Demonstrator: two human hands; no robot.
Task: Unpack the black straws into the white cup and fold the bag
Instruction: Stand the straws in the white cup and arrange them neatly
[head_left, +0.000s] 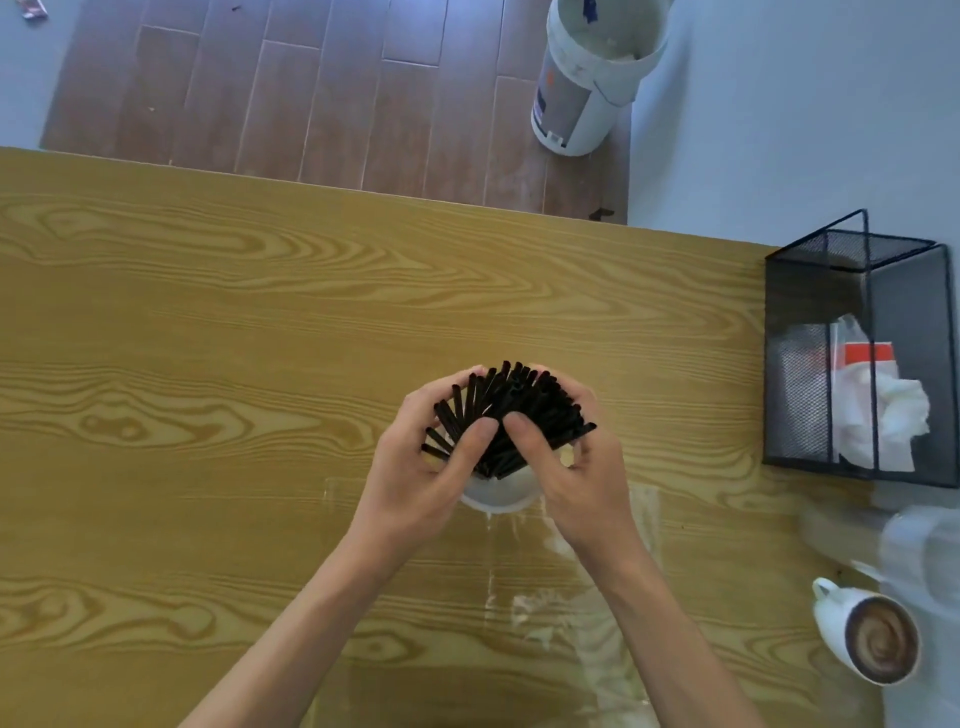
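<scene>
We clasp the fanned bundle of black straws (506, 415) with both hands, our left hand (415, 467) and right hand (571, 467) curled around it, thumbs meeting in front. Just below our grip, the straws stand in the white cup (498, 493). The clear plastic bag (566, 597) lies flat beneath our wrists, on the wooden table (208, 364).

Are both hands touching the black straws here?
Touching. The head view shows the left hand and right hand cupped around the black straws, thumbs pressed on the bundle standing in the white cup.
</scene>
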